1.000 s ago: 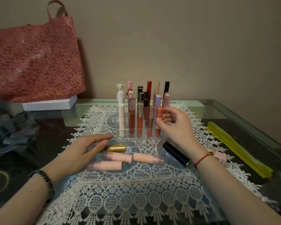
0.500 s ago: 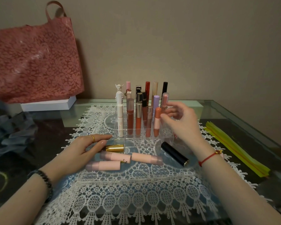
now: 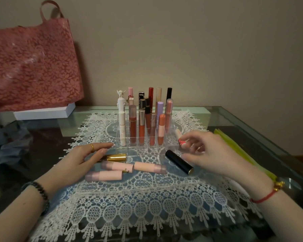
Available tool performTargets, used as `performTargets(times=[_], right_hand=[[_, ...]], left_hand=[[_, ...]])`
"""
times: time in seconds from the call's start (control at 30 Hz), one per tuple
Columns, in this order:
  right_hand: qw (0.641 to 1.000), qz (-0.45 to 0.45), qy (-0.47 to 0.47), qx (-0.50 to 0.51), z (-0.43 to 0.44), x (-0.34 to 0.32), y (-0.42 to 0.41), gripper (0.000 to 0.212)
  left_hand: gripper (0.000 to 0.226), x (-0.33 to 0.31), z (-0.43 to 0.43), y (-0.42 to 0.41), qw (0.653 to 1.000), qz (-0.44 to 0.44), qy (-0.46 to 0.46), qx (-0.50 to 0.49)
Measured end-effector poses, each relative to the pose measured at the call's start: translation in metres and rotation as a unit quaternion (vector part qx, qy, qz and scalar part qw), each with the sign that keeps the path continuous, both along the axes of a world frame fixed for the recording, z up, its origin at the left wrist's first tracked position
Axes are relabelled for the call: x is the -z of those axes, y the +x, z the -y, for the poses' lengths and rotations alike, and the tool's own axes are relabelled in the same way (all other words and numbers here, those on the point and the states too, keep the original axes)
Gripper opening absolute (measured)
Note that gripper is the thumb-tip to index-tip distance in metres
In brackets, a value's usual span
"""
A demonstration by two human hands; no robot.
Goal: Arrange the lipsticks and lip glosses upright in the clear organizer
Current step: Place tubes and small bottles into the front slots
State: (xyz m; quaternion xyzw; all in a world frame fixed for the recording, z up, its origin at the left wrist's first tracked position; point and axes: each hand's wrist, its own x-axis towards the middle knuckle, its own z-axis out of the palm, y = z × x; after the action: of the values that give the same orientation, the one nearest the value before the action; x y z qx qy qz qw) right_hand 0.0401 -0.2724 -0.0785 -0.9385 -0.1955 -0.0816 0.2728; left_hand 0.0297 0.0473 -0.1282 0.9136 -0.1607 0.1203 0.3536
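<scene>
Tubes like these are judged light and rigid, with smooth, slick barrels: likely to roll on the lace and to slip if squeezed near a rounded cap. The sound hold is a pinch across the middle of the barrel, with the base aimed down at a free slot. The clear organizer stands on the lace mat on the glass table. Its back and middle rows hold upright glosses, and its nearest row looks free. Its thin walls are hard to see, so a tube could catch on a divider and knock its neighbours.

The right hand has its fingers curled and pinches a small cream tube with a red pattern. This tube is tilted, just beside the organizer's front right corner, not yet in a slot. The left hand lies flat with straight fingers, its fingertips resting on the gold lipstick, gripping nothing. Three pink tubes lie just in front of that, and the black lipstick lies close by the right thumb
</scene>
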Motion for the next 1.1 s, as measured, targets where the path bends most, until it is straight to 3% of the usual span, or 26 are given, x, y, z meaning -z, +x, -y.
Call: performTargets(times=[0.13, 0.5, 0.73, 1.1], right_hand=[[0.998, -0.002, -0.067, 0.008, 0.001, 0.02, -0.012, 0.046], [0.997, 0.022, -0.072, 0.017, -0.007, 0.035, -0.013, 0.029], [0.998, 0.053, -0.012, 0.044, -0.005, 0.017, -0.008, 0.022], [0.964, 0.131, 0.225, 0.06, -0.01, -0.022, 0.025, 0.019]], left_hand=[[0.03, 0.0, 0.0, 0.0, 1.0, 0.007, -0.004, 0.005], [0.032, 0.004, -0.003, 0.002, 1.0, 0.014, 0.001, 0.002], [0.033, 0.004, -0.003, 0.002, 1.0, 0.006, -0.015, 0.004], [0.031, 0.004, -0.003, 0.002, 1.0, 0.006, -0.008, 0.005]])
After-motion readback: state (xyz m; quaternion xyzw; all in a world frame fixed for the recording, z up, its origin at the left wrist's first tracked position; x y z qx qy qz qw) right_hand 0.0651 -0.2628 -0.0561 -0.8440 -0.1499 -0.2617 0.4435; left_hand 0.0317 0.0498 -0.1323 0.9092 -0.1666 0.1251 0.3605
